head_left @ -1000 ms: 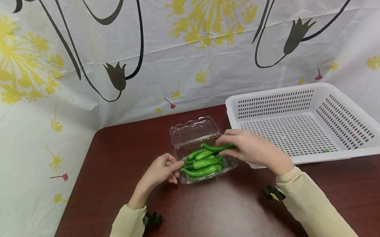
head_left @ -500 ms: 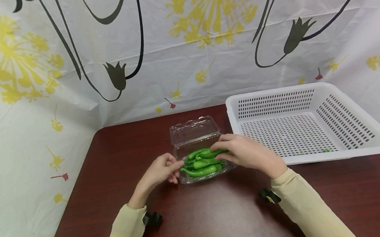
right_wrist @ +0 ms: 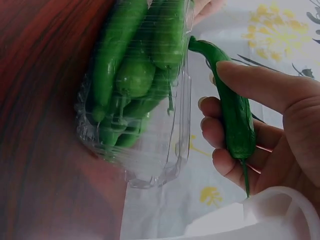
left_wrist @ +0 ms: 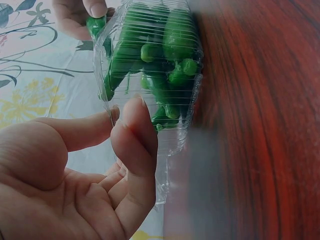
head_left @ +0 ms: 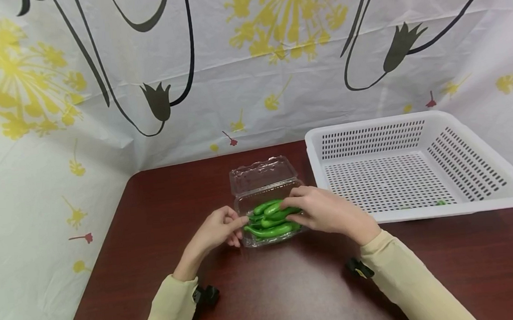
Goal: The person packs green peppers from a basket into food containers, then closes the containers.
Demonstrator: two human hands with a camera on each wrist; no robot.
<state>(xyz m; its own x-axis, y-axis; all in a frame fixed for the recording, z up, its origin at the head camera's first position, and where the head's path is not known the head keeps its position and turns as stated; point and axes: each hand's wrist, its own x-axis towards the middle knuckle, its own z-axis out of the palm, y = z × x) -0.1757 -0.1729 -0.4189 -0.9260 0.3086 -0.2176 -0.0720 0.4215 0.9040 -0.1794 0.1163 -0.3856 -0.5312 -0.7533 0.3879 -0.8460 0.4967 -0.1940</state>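
Observation:
A clear plastic clamshell box [head_left: 263, 242] stands with its lid [head_left: 262, 177] folded back, and several green chili peppers [head_left: 268, 232] lie inside it. My left hand [head_left: 217, 230] pinches the box's left rim between thumb and index finger, as the left wrist view also shows. My right hand [head_left: 328, 212] holds one green chili pepper [right_wrist: 235, 112] between thumb and fingers, over the right part of the box. In the right wrist view this pepper's thin stem hangs below the fingers and its curved tip points toward the box. The right hand hides the box's right end in the head view.
A large white perforated basket [head_left: 423, 212] stands right of the box, close to the right hand. Small green bits [head_left: 441, 202] lie in it. The dark red table [head_left: 173, 196] meets a patterned white sheet [head_left: 215, 98] at the back and sides.
My right hand has moved left and slightly down with the chili pepper, from the box's right edge to over the other peppers. The left hand has stayed on the rim.

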